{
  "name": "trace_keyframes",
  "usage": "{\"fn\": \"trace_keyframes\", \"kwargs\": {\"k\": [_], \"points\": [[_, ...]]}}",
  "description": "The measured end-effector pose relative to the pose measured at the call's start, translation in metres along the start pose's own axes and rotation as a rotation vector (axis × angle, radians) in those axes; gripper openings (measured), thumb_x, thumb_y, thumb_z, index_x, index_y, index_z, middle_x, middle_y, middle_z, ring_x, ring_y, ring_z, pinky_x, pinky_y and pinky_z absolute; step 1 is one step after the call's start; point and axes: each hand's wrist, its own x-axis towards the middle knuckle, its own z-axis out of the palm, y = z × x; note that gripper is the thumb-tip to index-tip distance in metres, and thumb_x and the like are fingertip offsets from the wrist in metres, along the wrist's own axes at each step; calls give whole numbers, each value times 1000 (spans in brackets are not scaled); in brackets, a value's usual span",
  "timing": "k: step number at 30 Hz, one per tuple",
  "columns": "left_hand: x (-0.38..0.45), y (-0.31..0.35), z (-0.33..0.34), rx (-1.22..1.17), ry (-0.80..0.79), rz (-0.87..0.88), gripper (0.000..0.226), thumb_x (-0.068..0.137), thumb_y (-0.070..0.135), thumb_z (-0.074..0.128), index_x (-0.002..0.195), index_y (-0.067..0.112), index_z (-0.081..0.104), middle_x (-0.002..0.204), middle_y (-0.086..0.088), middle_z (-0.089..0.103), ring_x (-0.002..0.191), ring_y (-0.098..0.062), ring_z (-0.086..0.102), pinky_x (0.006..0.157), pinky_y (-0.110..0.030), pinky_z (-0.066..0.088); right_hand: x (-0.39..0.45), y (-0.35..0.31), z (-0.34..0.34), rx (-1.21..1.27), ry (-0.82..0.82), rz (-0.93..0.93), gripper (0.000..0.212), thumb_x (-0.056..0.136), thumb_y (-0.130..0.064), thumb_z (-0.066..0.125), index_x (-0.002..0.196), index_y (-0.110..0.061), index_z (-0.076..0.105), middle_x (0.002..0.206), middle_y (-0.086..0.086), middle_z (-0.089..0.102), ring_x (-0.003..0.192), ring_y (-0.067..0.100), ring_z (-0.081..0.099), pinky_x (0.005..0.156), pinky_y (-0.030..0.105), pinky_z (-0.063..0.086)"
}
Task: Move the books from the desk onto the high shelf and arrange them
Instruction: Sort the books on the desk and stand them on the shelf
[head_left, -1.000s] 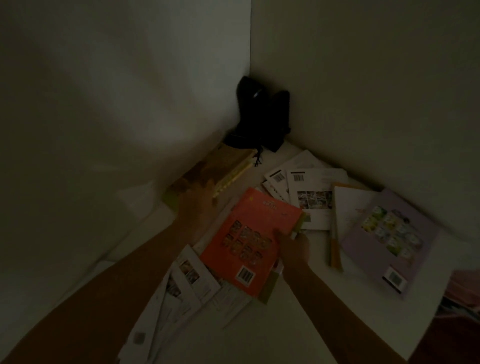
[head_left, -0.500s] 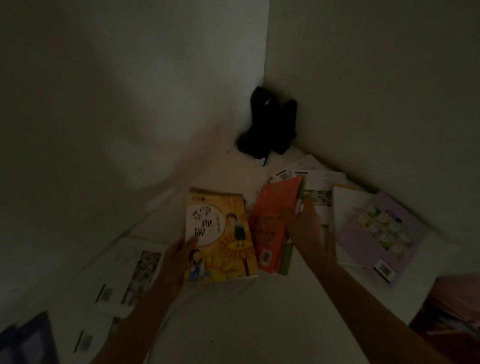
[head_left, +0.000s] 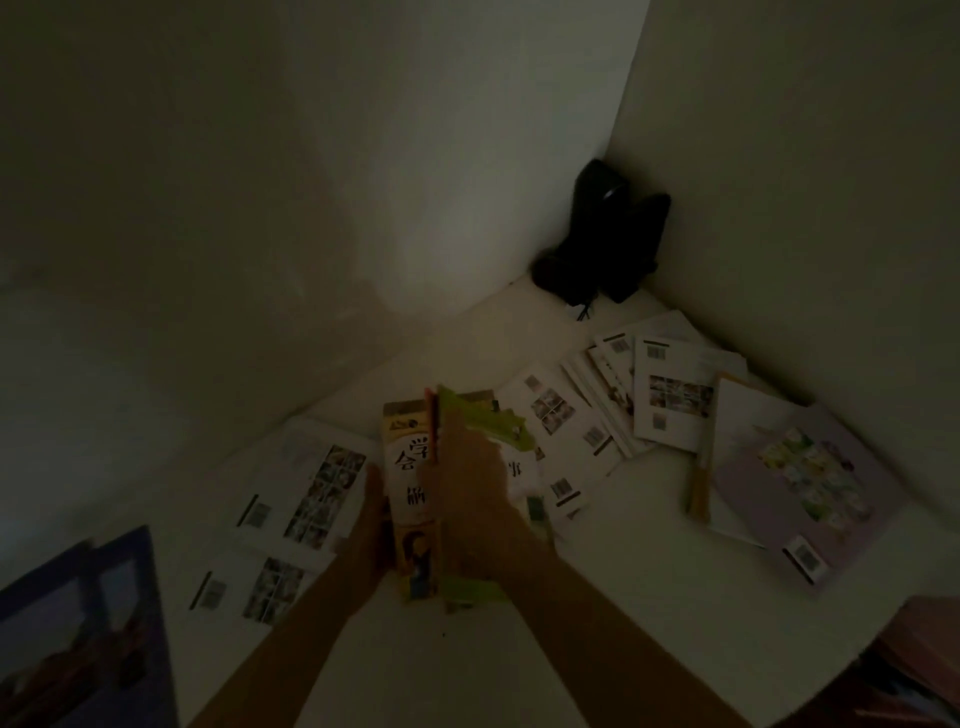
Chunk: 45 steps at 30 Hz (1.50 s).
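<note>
Books gathered since between both hands; dim white desk, possibly corner.

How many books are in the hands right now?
3 that I can tell: the yellow book, held by the left hand, and an orange book and green book under the right hand. More may be hidden.

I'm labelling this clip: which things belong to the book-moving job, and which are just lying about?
Job:
- yellow illustrated book, held by left hand
- green-edged book, under right hand
- lilac paperback
- white barcode booklets

Lying about:
- black object in corner
- dark blue picture
</note>
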Motion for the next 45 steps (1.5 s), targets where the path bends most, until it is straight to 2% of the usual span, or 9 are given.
{"fn": "trace_keyframes", "kwargs": {"k": [4, 7, 13, 17, 22, 27, 32, 36, 45], "points": [[3, -1, 7, 114, 101, -22, 56, 93, 57, 23, 121, 19, 51, 101, -3, 64, 95, -25, 63, 77, -40, 52, -1, 0, 26, -87, -127, 29, 53, 100, -29, 38, 145, -7, 20, 141, 18, 40, 129, 32, 38, 103, 38, 32], [-3, -3, 6, 187, 156, -30, 74, 71, 72, 53, 116, 13, 59, 113, -9, 61, 109, -33, 59, 94, -48, 48, -2, 15, 19, 118, -162, -1, 37, 101, -28, 35, 124, -2, 48, 126, 19, 53, 102, 23, 52, 89, 28, 43], [-9, -7, 8, 182, 178, 39, 47, 82, 8, 68, 126, 2, 52, 127, -22, 56, 111, -36, 57, 82, -41, 50, -11, 97, -10, 183, 218, 270, 21, 96, -24, 48, 107, -7, 50, 105, 12, 59, 88, 22, 53, 70, 27, 43], [-32, -4, -9, 155, -29, -69, 63, 72, 20, 68, 131, 6, 49, 118, -15, 63, 103, -30, 62, 78, -39, 58, -35, 100, -4, 756, -50, 383, 31, 95, -38, 48, 106, -10, 53, 86, -3, 59, 81, 16, 60, 55, 13, 48], [-67, -9, -34, 216, -266, -215, 47, 83, 34, 64, 124, 14, 53, 119, -14, 65, 105, -30, 64, 84, -43, 55, -76, 101, 25, 1013, -342, 380, 39, 89, -28, 61, 123, -10, 58, 114, 10, 68, 96, 23, 68, 74, 34, 58], [-93, -34, -44, 300, -239, 51, 108, 35, 42, 94, 131, 24, 46, 118, -4, 65, 104, -21, 65, 77, -36, 56, -116, 100, 28, 990, -200, 217, 52, 87, -16, 63, 131, -16, 36, 119, 1, 57, 108, 21, 60, 88, 35, 54], [-145, -16, -20, 278, -68, 482, 89, 38, 60, 86, 117, 35, 53, 116, 4, 65, 101, -13, 66, 78, -33, 57, -136, 60, -14, 995, -178, -67, 42, 87, -13, 62, 121, -27, 42, 124, 2, 59, 106, 22, 64, 87, 44, 55], [-203, 11, 7, 157, 161, 809, 52, 78, 20, 71, 123, 28, 48, 115, 3, 63, 97, -13, 65, 71, -27, 57, -163, 11, -47, 1016, -134, -302, 47, 86, -13, 62, 127, -28, 43, 124, 3, 60, 108, 24, 63, 88, 47, 54], [-380, 62, 33, 58, 344, 1136, 60, 61, 33, 74, 117, 21, 55, 109, -5, 69, 94, -22, 69, 76, -44, 58, -259, -102, -122, 1084, -189, -681, 45, 75, -16, 67, 115, -31, 54, 110, -2, 69, 94, 19, 69, 75, 40, 59]]}}
